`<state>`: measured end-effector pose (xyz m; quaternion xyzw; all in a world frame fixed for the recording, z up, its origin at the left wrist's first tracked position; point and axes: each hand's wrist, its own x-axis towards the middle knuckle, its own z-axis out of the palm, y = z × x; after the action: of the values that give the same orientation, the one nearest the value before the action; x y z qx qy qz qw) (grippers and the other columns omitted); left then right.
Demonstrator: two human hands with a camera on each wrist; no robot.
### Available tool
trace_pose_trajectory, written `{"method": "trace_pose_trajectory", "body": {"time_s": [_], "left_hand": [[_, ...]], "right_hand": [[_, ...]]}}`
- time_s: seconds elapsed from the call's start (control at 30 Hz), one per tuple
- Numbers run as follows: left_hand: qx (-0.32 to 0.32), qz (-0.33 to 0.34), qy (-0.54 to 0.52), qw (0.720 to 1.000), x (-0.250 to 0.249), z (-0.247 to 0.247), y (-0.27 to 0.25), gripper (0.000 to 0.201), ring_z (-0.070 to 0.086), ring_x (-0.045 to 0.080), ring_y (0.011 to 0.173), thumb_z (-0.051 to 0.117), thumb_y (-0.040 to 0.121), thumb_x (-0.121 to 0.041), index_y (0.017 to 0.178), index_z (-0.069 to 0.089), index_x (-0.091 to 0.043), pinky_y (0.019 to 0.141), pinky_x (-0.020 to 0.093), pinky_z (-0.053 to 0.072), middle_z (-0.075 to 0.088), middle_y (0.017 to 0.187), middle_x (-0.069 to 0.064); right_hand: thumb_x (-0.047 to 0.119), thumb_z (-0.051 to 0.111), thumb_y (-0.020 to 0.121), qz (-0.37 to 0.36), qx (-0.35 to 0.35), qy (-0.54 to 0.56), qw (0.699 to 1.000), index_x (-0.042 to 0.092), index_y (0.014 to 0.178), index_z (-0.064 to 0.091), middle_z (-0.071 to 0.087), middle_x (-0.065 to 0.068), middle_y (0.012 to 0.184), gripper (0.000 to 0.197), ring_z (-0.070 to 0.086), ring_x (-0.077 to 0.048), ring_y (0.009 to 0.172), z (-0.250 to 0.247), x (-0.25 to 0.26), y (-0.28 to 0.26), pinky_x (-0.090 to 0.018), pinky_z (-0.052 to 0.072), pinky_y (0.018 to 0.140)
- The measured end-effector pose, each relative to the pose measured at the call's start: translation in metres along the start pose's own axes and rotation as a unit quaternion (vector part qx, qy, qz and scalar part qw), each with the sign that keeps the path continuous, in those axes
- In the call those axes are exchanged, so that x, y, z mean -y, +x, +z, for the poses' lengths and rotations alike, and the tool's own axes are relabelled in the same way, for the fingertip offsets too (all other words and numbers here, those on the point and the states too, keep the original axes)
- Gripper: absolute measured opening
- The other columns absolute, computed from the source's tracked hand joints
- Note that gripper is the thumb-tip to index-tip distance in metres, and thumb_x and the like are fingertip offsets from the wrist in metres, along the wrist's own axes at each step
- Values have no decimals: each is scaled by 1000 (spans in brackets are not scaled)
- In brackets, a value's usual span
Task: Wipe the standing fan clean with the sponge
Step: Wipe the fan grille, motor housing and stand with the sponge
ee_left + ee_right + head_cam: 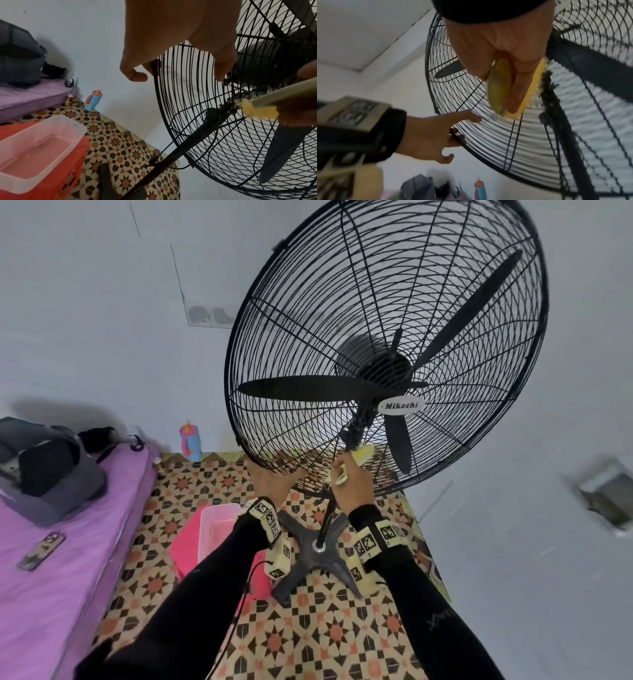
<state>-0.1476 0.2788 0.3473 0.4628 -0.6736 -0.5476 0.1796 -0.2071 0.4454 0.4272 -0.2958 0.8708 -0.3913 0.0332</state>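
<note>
Yellow sponge pinched in right hand; left hand clutches fan guard.

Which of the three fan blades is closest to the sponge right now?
The short-looking blade hanging straight down below the Mikachi badge, just right of the sponge; the others point left and upper right.

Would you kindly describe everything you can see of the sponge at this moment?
The sponge is yellow, with a soft, frayed look along the edge that meets the fan. A greenish layer backs it on the side away from the fan. The right hand grips it, fingers curled round it, and presses its yellow side against the dark joint where the fan's pole meets the back of the wire cage. Loose pale fibres cling around that contact spot. The hand hides much of it.
</note>
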Motion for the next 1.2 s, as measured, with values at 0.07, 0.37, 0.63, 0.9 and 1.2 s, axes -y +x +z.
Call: {"method": "trace_pose_trajectory", "body": {"time_s": [0.07, 0.37, 0.63, 0.9, 1.2], "left_hand": [[-15, 0, -6, 1000, -3, 3, -3, 151, 19, 39, 154, 95, 58, -56, 160, -5, -8, 125, 55, 25, 14, 168, 21], [3, -42, -1, 999, -12, 0, -7, 159, 24, 43, 152, 91, 43, -68, 159, -5, -17, 120, 61, 32, 13, 167, 21], [3, -27, -11, 1000, -22, -7, -26, 148, 24, 42, 151, 95, 59, -52, 160, -6, -12, 121, 59, 31, 15, 166, 22], [-13, -45, -2, 999, -33, -12, -38, 143, 28, 46, 148, 98, 60, -47, 158, 1, -8, 118, 61, 33, 21, 162, 26], [62, -86, -17, 994, -44, -17, -48, 103, 40, 25, 140, 81, 89, -24, 157, 9, 4, 113, 39, 35, 32, 158, 8]], "right_hand": [[6, 58, 98, -7, -16, 20, 1000, 12, 104, 59, 65, 1, 81, 9, 54, 4, 49, -7, 3, -2, -10, 40, 49], [6, 62, 95, -40, -69, 26, 996, 15, 96, 59, 66, 5, 80, 10, 58, 5, 63, -7, -8, 8, -14, 47, 57], [12, 61, 98, -43, -69, 6, 997, 15, 101, 62, 70, 1, 89, 5, 67, -10, 73, -10, 5, 15, -15, 54, 62], [15, 58, 100, -84, -131, 8, 988, 15, 99, 63, 67, 5, 80, 6, 53, 6, 58, -29, 8, 15, -7, 40, 49], [4, 62, 92, -90, -170, -2, 981, 17, 90, 62, 67, 6, 72, 14, 59, -4, 57, -53, 6, 23, -12, 44, 54]]}}
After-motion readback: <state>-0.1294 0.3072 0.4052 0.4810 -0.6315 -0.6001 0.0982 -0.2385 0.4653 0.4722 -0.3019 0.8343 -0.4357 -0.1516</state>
